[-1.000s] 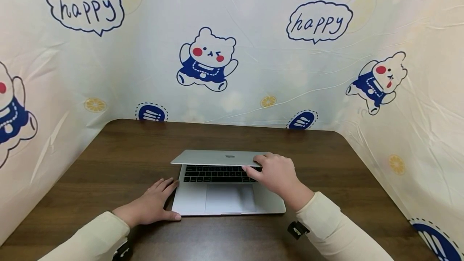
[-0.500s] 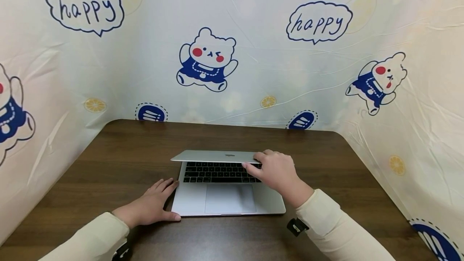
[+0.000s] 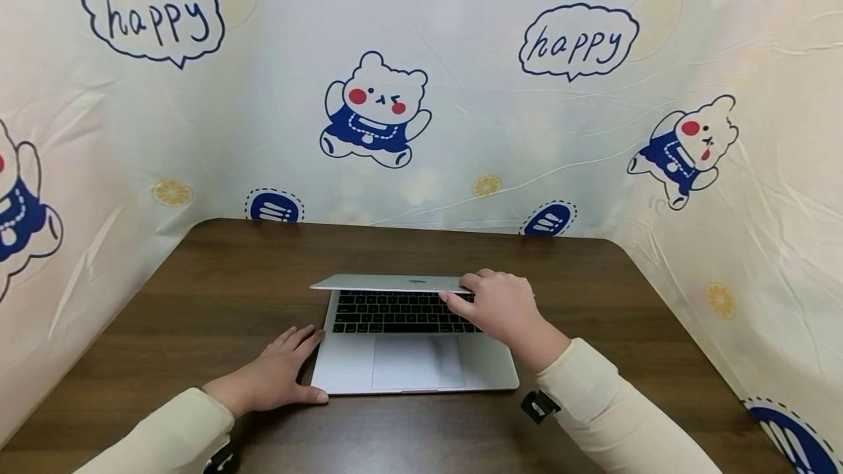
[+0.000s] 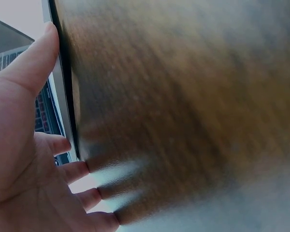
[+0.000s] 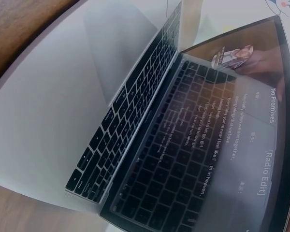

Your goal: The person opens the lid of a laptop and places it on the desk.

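Note:
A silver laptop (image 3: 342,364) lies partly unfolded on the brown table, its lid (image 3: 375,281) tilted low over the black keyboard (image 3: 395,311). My right hand (image 3: 503,309) pinches the lid's front edge near its right end, thumb below and fingers on top. In the right wrist view the lit screen (image 5: 222,121) shows lines of text, and part of a finger or thumb appears at the frame's right edge. My left hand (image 3: 270,375) rests beside the laptop's left side with fingers spread, the thumb at the front left corner. The left wrist view shows that thumb (image 4: 36,58) against the laptop's edge.
The wooden table (image 3: 197,313) extends around the laptop on all sides. A pale curtain (image 3: 461,130) printed with bears and "happy" bubbles encloses its back and sides. A small black device (image 3: 540,407) is strapped at the right wrist.
The lid's front edge has risen slightly with my right hand on it, so more rows of keys show beneath. My left hand has stayed in place.

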### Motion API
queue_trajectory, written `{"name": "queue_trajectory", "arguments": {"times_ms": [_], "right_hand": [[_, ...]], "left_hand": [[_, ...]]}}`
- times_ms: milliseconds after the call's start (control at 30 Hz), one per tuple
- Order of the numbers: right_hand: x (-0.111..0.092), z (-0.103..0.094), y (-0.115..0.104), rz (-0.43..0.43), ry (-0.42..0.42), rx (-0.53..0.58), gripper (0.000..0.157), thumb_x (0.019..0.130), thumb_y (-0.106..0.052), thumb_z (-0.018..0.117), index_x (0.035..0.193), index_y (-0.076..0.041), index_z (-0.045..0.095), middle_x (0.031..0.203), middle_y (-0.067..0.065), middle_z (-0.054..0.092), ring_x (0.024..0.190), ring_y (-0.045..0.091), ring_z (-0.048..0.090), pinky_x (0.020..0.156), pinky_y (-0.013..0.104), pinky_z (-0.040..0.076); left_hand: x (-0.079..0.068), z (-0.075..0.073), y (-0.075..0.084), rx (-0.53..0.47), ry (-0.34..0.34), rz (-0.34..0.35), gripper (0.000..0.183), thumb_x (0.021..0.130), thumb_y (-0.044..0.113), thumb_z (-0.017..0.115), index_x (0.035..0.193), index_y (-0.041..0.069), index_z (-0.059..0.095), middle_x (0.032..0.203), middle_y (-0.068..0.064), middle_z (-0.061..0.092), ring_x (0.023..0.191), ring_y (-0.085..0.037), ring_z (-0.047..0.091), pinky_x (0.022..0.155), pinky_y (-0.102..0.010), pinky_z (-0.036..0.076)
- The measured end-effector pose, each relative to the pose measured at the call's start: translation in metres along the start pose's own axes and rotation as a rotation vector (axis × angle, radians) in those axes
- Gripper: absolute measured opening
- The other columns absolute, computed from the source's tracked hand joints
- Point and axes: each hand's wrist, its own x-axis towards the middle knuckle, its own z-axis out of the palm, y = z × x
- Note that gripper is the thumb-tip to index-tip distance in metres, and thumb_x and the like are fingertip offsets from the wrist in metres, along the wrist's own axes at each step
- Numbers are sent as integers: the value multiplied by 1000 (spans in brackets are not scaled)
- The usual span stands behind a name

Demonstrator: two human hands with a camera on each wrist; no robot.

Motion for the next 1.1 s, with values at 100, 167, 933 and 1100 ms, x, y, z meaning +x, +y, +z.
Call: {"name": "queue_trajectory", "arguments": {"times_ms": [100,167,933,1100], "right_hand": [[1,-2,1,13,-23,0,48,83,-61,43,97,-23,69,87,-3,66,60,17,58,35,25,30],[2,-3,1,22,-36,4,48,84,-61,42,99,-23,68,89,-3,66,61,17,58,36,25,31],[8,-10,13,47,48,14,41,82,-59,47,89,-25,70,84,-3,66,46,13,44,34,26,28],[10,-11,15,56,51,17,43,82,-60,47,90,-24,70,85,-3,67,48,13,45,34,27,28]], "left_hand": [[-1,-1,1,-7,-5,-3,102,65,66,61,137,1,32,140,-25,27,126,-49,20,92,-64,24],[-1,-1,1,-10,-8,-4,102,65,66,61,137,1,32,140,-25,26,126,-49,20,92,-64,24],[-2,0,1,-22,-3,-2,102,65,66,62,137,0,32,139,-25,27,126,-50,20,92,-64,24],[-1,1,0,-24,9,6,101,65,65,62,136,0,32,139,-26,27,125,-50,20,91,-65,24]]}}
